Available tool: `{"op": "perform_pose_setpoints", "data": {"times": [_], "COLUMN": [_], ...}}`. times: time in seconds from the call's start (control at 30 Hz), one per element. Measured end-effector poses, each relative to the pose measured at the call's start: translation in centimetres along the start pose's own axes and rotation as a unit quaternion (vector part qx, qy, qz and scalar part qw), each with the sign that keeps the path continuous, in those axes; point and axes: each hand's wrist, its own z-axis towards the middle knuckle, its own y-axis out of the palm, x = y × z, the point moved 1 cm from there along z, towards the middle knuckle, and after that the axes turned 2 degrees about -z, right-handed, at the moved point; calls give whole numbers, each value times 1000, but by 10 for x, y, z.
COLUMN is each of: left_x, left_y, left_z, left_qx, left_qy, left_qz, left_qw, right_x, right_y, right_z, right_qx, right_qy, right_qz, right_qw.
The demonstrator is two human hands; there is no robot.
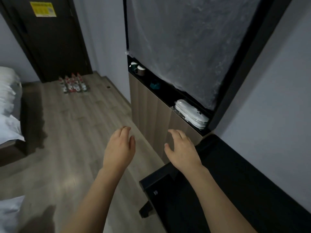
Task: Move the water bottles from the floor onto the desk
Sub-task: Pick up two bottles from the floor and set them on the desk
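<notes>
Several clear water bottles (72,83) with red-and-white labels stand in a tight cluster on the wooden floor, far ahead by the dark door. The black desk (235,169) runs along the right wall, below and beside my arms. My left hand (119,148) hovers over the floor in the middle of the view, fingers apart and holding nothing. My right hand (180,149) hangs just past the desk's near corner, likewise open with nothing in it. Both hands are far from the bottles.
A wood-fronted cabinet (151,111) stands ahead on the right, its dark shelf holding cups (138,68) and a stack of white packets (191,115). A bed (10,115) with white bedding lines the left. Bare floor (75,132) stretches between them toward the door (55,39).
</notes>
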Motion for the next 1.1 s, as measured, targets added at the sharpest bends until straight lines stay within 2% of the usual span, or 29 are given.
{"op": "perform_pose_setpoints", "data": {"times": [0.37, 0.6, 0.87, 1.1], "left_x": [-45, -128, -250, -319], "left_y": [-17, -33, -89, -101], "left_z": [124, 200, 310, 398], "left_qx": [17, 18, 28, 25], "left_qy": [-7, -15, -19, -34], "left_qz": [47, 39, 54, 38], "left_qw": [999, 999, 998, 998], "right_x": [-43, -106, -211, -267], "right_y": [32, 78, 131, 170], "right_z": [128, 219, 332, 424], "right_qx": [-25, -48, -62, -68], "right_qy": [-26, -30, -26, -28], "right_qz": [38, 22, 29, 38], "right_qw": [999, 998, 997, 997]}}
